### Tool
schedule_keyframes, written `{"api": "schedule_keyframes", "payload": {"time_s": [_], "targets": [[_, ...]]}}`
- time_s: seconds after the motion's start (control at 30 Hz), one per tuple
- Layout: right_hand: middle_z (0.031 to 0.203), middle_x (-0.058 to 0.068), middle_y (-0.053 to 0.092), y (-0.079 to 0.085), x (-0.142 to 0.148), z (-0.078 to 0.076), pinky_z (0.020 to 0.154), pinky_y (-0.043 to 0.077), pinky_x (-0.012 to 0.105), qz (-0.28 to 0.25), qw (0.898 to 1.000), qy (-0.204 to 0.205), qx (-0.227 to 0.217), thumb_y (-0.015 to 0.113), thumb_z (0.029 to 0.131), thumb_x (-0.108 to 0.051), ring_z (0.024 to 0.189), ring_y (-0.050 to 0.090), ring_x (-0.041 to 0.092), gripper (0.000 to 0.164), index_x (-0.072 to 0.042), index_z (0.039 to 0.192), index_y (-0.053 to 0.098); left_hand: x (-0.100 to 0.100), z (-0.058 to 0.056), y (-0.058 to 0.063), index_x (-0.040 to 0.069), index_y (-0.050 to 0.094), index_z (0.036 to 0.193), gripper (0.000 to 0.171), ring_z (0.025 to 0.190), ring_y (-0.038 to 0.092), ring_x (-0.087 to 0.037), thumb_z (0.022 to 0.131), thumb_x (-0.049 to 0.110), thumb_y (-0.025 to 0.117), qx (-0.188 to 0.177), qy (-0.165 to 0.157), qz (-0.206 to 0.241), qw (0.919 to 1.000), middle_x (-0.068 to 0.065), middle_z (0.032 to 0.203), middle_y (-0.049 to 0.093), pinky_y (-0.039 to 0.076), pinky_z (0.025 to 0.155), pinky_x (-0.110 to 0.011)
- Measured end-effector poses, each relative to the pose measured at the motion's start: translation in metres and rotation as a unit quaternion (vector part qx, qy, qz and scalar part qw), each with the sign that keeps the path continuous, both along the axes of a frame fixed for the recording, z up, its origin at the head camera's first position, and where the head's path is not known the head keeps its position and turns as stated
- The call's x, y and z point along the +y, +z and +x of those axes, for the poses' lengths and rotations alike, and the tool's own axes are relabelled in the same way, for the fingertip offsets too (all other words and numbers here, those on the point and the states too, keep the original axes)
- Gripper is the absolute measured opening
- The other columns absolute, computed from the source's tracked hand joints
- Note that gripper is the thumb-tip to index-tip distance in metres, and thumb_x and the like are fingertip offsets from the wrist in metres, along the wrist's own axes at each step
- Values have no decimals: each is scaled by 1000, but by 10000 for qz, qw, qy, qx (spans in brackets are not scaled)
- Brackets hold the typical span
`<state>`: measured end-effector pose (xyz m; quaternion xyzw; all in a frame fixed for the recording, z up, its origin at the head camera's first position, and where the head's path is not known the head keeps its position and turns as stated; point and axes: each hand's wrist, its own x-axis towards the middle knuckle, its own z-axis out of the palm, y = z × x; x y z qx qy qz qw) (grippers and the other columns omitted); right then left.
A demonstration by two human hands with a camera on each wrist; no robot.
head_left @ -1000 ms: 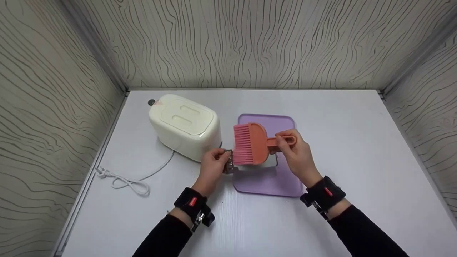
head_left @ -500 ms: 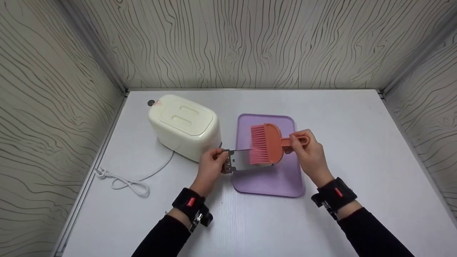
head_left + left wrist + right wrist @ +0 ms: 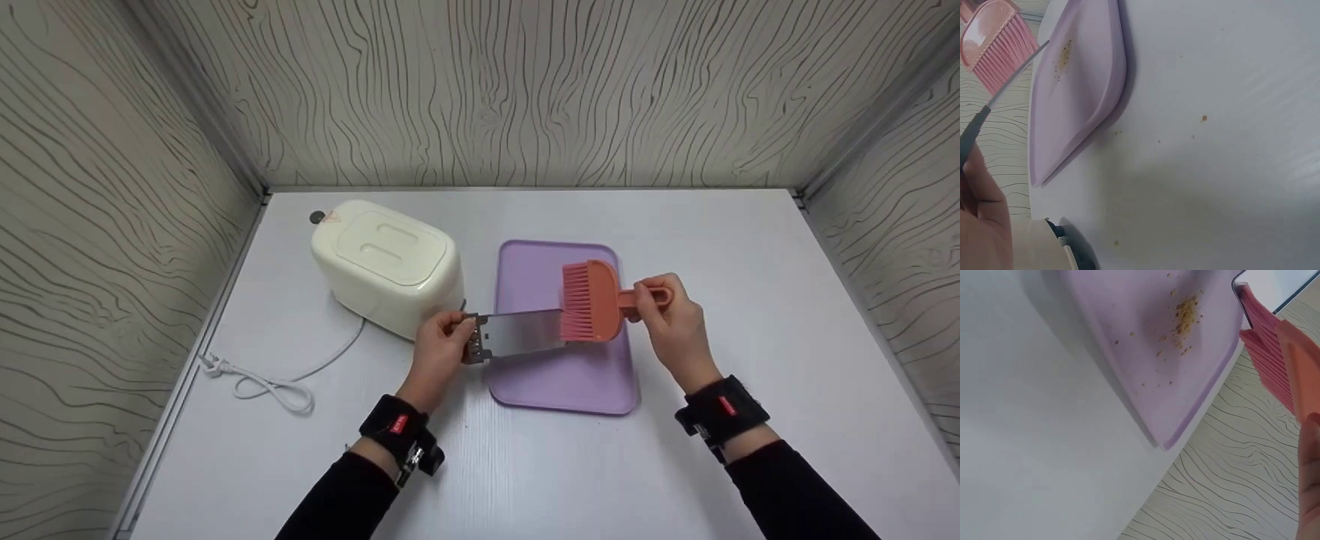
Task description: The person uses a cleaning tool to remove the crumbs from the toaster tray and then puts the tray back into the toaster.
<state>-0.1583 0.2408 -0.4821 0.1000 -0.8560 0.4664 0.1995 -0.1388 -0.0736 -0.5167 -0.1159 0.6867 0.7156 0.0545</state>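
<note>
My left hand [image 3: 441, 346] pinches the dark end of a flat metal crumb tray [image 3: 525, 332], held out over a purple tray [image 3: 562, 386]. By its short handle, my right hand [image 3: 671, 322] grips an orange brush [image 3: 604, 301] with pink bristles [image 3: 576, 304]. The bristles overlap the crumb tray's right end. In the right wrist view a small heap of brown crumbs [image 3: 1186, 315] lies on the purple tray beneath, with loose bits scattered round it. The left wrist view shows the metal plate edge-on, bristles close at its far end.
A cream toaster [image 3: 390, 262] stands to the left, its slotless base side up. Its white cord and plug [image 3: 255, 375] lie on the table at far left. A few crumbs [image 3: 1204, 118] dot the white tabletop. Patterned panels [image 3: 480, 90] wall the table in.
The brush has swept rightward along the crumb tray, from near my left fingers to its far end, uncovering the metal surface. My left hand has barely moved.
</note>
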Motion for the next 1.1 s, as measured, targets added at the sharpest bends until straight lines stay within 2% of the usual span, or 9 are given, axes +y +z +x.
{"api": "schedule_keyframes", "payload": {"time_s": [0.13, 0.37, 0.5, 0.67, 0.8, 0.97, 1.1], "targets": [[78, 14, 73, 0, 2, 0, 61, 50, 7, 60, 9999, -88, 8, 58, 103, -9, 65, 67, 9, 15, 6, 106, 58, -1, -1, 0, -5, 65, 108, 14, 74, 60, -15, 101, 6, 62, -23, 26, 48, 10000, -6, 89, 57, 58, 63, -26], [78, 15, 72, 2, 5, 0, 61, 49, 6, 97, 9996, -220, 112, 56, 104, -10, 65, 66, 7, 16, 6, 106, 58, -2, -2, 1, -5, 64, 110, 15, 76, 62, -17, 100, 6, 62, -207, 188, 110, 9996, -8, 92, 59, 61, 67, -29], [78, 14, 72, 4, 7, 1, 60, 50, 8, -29, 9995, -312, 74, 55, 105, -13, 64, 67, 10, 18, 5, 107, 58, -3, -3, 1, -4, 65, 110, 15, 78, 61, -18, 100, 7, 63, -187, 189, 88, 9996, -8, 93, 59, 61, 68, -29], [76, 12, 72, 7, 6, 2, 58, 50, 10, -204, 9991, -384, 8, 55, 105, -17, 63, 65, 7, 21, 3, 108, 57, -3, -4, 0, -6, 64, 109, 15, 73, 62, -17, 100, 6, 62, -143, 189, 234, 9994, -8, 91, 57, 62, 65, -30], [77, 14, 72, 13, 2, 4, 60, 54, 14, -715, 9972, -213, -100, 55, 106, -17, 63, 66, 8, 20, 3, 108, 57, -3, -4, 0, -6, 64, 108, 15, 71, 61, -16, 100, 6, 62, -106, 198, 228, 9995, -7, 88, 56, 60, 61, -28], [79, 16, 72, 22, -7, 8, 63, 59, 21, -1398, 9899, 132, -206, 55, 106, -16, 65, 69, 14, 19, 3, 107, 56, -1, -3, 3, -6, 64, 109, 16, 71, 60, -16, 100, 7, 62, -78, 223, 178, 9996, -7, 89, 55, 59, 59, -27], [81, 15, 72, 28, -17, 12, 65, 60, 23, -1602, 9860, 355, -295, 54, 106, -15, 67, 70, 15, 18, 3, 107, 56, 0, -4, 3, -6, 64, 109, 16, 71, 60, -16, 100, 6, 62, -104, 229, 251, 9994, -7, 89, 55, 60, 60, -27]]}}
